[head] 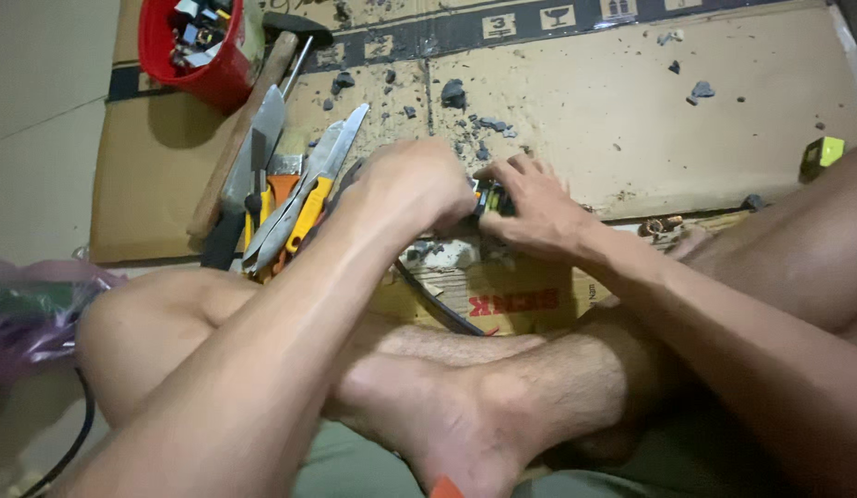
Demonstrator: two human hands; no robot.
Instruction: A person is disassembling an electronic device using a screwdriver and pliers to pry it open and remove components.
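- Left hand (419, 184) curled tight, fingers clamped onto small black-and-yellow hard part (488, 197), just above flattened brown cardboard sheet (631, 120).
- Right hand (530, 207) beside it, fingertips pinching the same part.
- Looks light, stiff, fiddly; probably best gripped by the edges.
- Yellow-handled metal snips (304, 207) nearby, left.

My arms are bare, with no sleeves. My left hand (415, 184) and my right hand (532, 205) have no gloves and no rings. My legs and feet are bare too, and my shins have short hairs.
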